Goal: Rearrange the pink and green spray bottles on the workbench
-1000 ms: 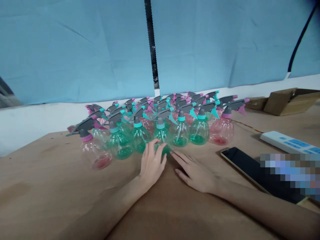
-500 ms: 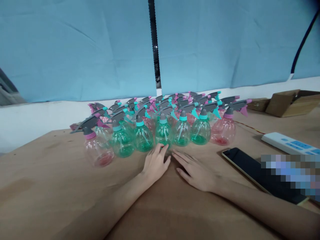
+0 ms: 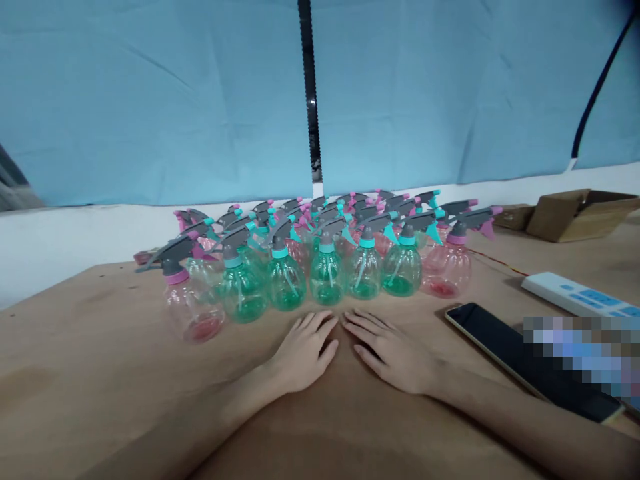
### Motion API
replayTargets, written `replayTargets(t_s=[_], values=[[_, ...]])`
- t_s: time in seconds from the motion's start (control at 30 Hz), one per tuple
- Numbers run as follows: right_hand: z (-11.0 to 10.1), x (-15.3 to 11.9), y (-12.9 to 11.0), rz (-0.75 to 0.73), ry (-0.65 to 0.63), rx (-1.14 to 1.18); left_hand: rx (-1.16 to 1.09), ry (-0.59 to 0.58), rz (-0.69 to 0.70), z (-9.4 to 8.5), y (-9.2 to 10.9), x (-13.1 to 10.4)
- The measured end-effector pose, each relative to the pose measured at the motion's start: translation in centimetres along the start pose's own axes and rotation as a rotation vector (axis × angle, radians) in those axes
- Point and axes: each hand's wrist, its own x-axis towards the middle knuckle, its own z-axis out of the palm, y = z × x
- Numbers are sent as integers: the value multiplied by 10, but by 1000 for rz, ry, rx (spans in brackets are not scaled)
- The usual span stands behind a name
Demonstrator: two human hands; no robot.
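Both hands rest palm down on the wooden table (image 3: 150, 407), fingertips pointing inward and forward. My left hand (image 3: 307, 350) is open and holds nothing, just in front of a green spray bottle (image 3: 327, 277). Close beside it, my right hand (image 3: 393, 350) also lies open with nothing in it, nearest another green spray bottle (image 3: 365, 277). Several more spray bottles stand upright in rows behind. At the front row's left end is a pink spray bottle (image 3: 193, 313), and at its right end another pink spray bottle (image 3: 447, 270). Their trigger heads are grey with pink or turquoise parts.
To the right lie a black-screened phone (image 3: 525, 360) and a white power strip (image 3: 575, 290). An open cardboard box (image 3: 560, 220) sits at the back right. A blue cloth (image 3: 200, 100) hangs behind the table. A patch at the right edge is pixelated.
My left hand has drawn back from the middle green spray bottle and flattened onto the table. The right hand has stayed nearly in place. The view has tilted slightly.
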Motion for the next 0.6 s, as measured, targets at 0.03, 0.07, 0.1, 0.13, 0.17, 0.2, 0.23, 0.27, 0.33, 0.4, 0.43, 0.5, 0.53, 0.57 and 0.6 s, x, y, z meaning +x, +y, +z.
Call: replayTargets(t_s=[0.03,0.07,0.1,0.13,0.17,0.2,0.23,0.27,0.33,0.4,0.43,0.5,0.53,0.57,0.6], values=[[0,0,0,3,4,9,-13,-34,14,-2,-2,-5],[-1,0,0,3,4,19,-24,-66,29,-4,-4,-9],[-1,0,-1,-1,0,30,-30,-93,46,-6,-5,-14],[-1,-1,-1,-8,-10,38,-34,-118,63,-8,-6,-18],[-1,-1,-1,-18,-23,43,-35,-139,79,-10,-7,-21],[-2,-1,-1,-26,-34,46,-35,-158,95,-12,-8,-23],[-1,-1,-1,-34,-41,47,-36,-173,109,-14,-8,-25],[-1,-1,-1,-37,-41,48,-39,-184,121,-15,-9,-26],[0,-2,0,-37,-32,54,-51,-184,133,-15,-9,-27],[0,-3,1,-39,-31,60,-65,-166,135,-14,-10,-26],[0,-3,2,-44,-36,62,-69,-156,132,-13,-10,-26],[0,-4,2,-58,-44,64,-71,-143,129,-12,-9,-25],[0,-4,3,-63,-45,63,-70,-138,124,-12,-9,-24],[0,-4,3,-65,-44,58,-66,-138,119,-12,-8,-24],[0,-4,3,-66,-42,50,-62,-140,115,-12,-7,-23]])
